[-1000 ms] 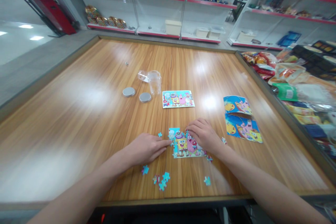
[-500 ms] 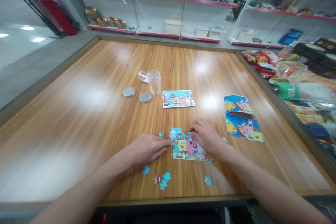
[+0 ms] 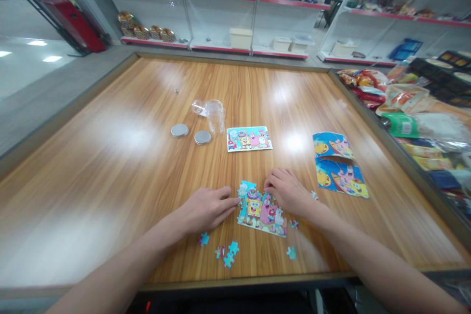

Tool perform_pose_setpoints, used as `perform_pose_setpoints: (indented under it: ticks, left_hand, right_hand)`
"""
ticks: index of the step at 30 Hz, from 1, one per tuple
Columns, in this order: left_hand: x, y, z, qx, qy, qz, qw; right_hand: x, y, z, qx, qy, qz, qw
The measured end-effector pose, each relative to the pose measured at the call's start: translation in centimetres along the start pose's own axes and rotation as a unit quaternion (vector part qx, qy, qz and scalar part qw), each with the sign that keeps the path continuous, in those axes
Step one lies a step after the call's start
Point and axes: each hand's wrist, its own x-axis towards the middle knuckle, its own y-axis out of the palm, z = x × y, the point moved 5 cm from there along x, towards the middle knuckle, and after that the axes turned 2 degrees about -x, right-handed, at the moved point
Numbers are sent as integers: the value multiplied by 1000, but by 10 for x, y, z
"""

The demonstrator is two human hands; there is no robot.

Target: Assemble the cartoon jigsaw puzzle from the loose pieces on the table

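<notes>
A partly assembled cartoon jigsaw puzzle [image 3: 254, 208] lies slightly turned on the wooden table, its upper edge uneven. My left hand [image 3: 208, 208] rests open at its left side, fingers stretched out, the index fingertip at the puzzle's edge. At the upper right edge, my right hand [image 3: 289, 191] has thumb and fingers pinched together; what is between them, if anything, is hidden. Loose pieces lie around: a blue piece [image 3: 204, 239], a joined blue cluster [image 3: 231, 255], a greenish piece [image 3: 291, 253], a small piece [image 3: 294, 224] and one by my right wrist [image 3: 314, 195].
Beyond the puzzle lies a printed picture card [image 3: 249, 139]. Farther left are a clear plastic jar [image 3: 215, 115] and two silvery lids [image 3: 179, 130]. A folded blue cartoon card [image 3: 340, 164] sits to the right. Packaged goods [image 3: 412, 125] line the table's right edge, and shelves stand behind.
The puzzle has turned a little clockwise, its lower right corner swinging toward me. My left hand's upper fingers have risen and now cover the small loose piece that lay beside them.
</notes>
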Motion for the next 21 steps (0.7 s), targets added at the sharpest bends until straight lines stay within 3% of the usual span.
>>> perform_pose_setpoints:
  ticks: [4, 8, 21]
  left_hand:
    - [1, -8, -11, 4, 23, -22, 999]
    - [4, -4, -19, 15, 38, 12, 999]
    - [6, 4, -17, 10, 31, 21, 999]
  right_hand:
    - [-2, -7, 3, -4, -2, 5, 1000]
    - [-5, -13, 4, -4, -11, 21, 1000]
    - [-7, -5, 5, 23, -14, 19, 999]
